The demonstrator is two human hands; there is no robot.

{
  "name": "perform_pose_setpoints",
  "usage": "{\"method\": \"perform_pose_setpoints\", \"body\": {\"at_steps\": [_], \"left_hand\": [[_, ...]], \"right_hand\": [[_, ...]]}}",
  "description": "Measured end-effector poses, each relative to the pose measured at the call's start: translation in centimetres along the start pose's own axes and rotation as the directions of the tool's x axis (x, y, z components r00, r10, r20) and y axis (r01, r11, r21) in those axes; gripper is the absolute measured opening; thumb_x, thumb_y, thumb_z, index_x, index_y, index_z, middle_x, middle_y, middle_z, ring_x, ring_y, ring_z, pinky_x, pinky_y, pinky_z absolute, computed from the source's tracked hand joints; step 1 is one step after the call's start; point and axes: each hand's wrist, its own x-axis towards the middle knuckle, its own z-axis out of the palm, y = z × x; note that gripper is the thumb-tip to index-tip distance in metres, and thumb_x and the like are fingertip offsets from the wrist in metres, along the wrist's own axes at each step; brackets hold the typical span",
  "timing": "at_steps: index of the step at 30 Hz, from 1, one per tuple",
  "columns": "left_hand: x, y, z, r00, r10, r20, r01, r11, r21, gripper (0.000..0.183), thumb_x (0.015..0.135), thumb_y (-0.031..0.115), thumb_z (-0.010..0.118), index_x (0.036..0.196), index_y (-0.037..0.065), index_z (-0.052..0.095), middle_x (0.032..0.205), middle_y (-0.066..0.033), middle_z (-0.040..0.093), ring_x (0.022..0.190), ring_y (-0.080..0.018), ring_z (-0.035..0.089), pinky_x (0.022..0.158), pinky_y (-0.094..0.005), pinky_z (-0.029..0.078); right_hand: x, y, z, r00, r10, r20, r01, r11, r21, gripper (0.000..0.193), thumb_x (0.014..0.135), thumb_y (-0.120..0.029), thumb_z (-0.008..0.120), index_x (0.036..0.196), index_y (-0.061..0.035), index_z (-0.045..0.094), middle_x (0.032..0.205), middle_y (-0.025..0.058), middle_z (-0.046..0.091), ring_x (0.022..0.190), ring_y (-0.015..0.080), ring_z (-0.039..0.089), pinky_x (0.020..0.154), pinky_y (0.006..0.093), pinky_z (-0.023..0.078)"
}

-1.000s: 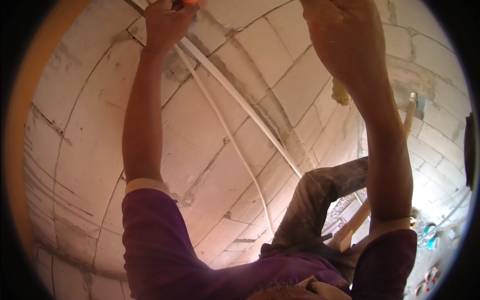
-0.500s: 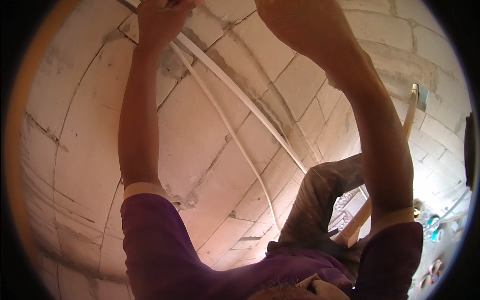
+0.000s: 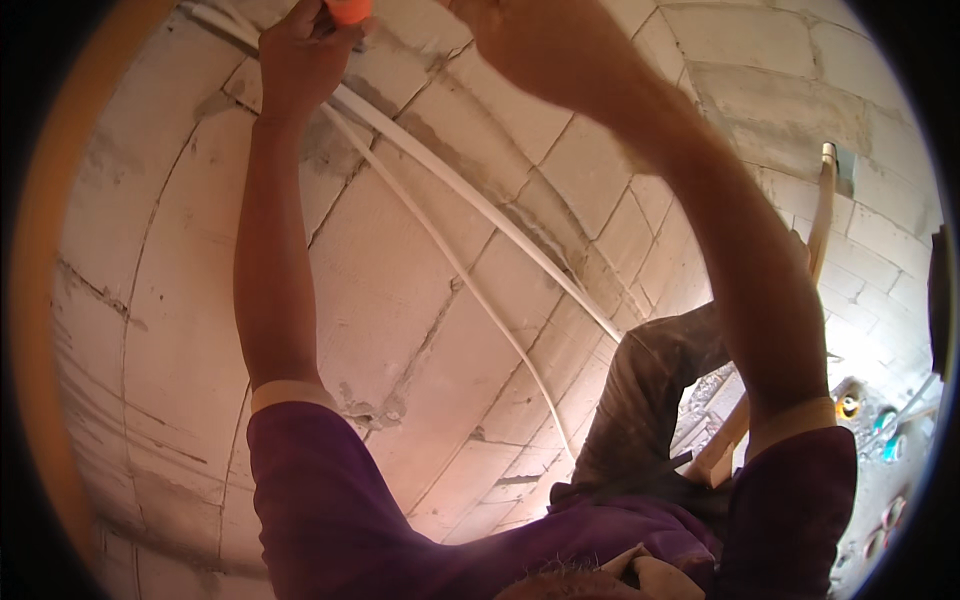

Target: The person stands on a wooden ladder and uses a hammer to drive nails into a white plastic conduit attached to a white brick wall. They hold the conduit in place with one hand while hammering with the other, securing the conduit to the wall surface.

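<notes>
My left hand [image 3: 303,62] is raised near the upper edge, its fingers closed around an orange object [image 3: 348,9]. The upper edge cuts this object off, so its kind does not show. Behind the hand, a thick white pipe [image 3: 480,205] and a thinner white pipe [image 3: 440,245] run slantwise along the block wall [image 3: 400,300]. To the right, my right hand [image 3: 515,40] is also held high, slightly blurred. Its fingers lie mostly beyond the upper edge, and whatever they hold is hidden.
My bent leg [image 3: 640,390] is at the lower right, next to a wooden beam [image 3: 722,450]. Farther right, a wooden pole [image 3: 824,215] leans upward near an opening in the wall. Several small coloured items [image 3: 885,435] lie on the floor at the far right.
Both hands have shifted slightly left and down in the picture. The orange object at my left hand now shows more fully. My right forearm slants further left.
</notes>
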Motion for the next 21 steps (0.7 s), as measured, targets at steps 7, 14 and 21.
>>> {"method": "perform_pose_setpoints", "body": {"at_steps": [7, 14, 21], "left_hand": [[2.6, 1.5, 0.5, 0.998, 0.004, 0.065, 0.002, 0.996, -0.084, 0.039, 0.079, -0.007, 0.069, 0.117, 0.001, 0.067, 0.093, -0.0019, 0.072, 0.081, -0.0089, 0.066, 0.07, -0.0277, 0.055], [5.0, -5.5, -2.0, 0.94, 0.099, -0.327, -0.208, 0.924, -0.32, 0.034, 0.086, 0.003, 0.077, 0.117, -0.003, 0.065, 0.105, -0.0055, 0.073, 0.096, -0.0097, 0.067, 0.086, -0.0251, 0.055], [3.1, -1.7, -1.3, 0.999, 0.033, 0.015, -0.029, 0.977, -0.212, 0.038, 0.086, 0.001, 0.077, 0.121, -0.004, 0.063, 0.108, -0.0066, 0.071, 0.098, -0.0121, 0.067, 0.089, -0.0282, 0.057]], "right_hand": [[2.8, 5.3, 2.4, 0.973, -0.098, -0.209, 0.083, 0.993, -0.08, 0.043, 0.103, -0.032, 0.053, 0.086, 0.0066, 0.061, 0.073, 0.0279, 0.063, 0.068, 0.0445, 0.062, 0.066, 0.0516, 0.048], [-2.7, 2.7, -4.3, 0.946, 0.023, -0.323, -0.052, 0.995, -0.081, 0.044, 0.103, -0.035, 0.054, 0.081, 0.0032, 0.058, 0.066, 0.0216, 0.059, 0.061, 0.0343, 0.058, 0.059, 0.0473, 0.045], [-5.3, 2.2, -6.1, 0.923, 0.288, -0.254, -0.293, 0.956, 0.018, 0.044, 0.103, -0.034, 0.055, 0.078, 0.0012, 0.055, 0.059, 0.012, 0.051, 0.055, 0.0195, 0.048, 0.052, 0.041, 0.04]]}}
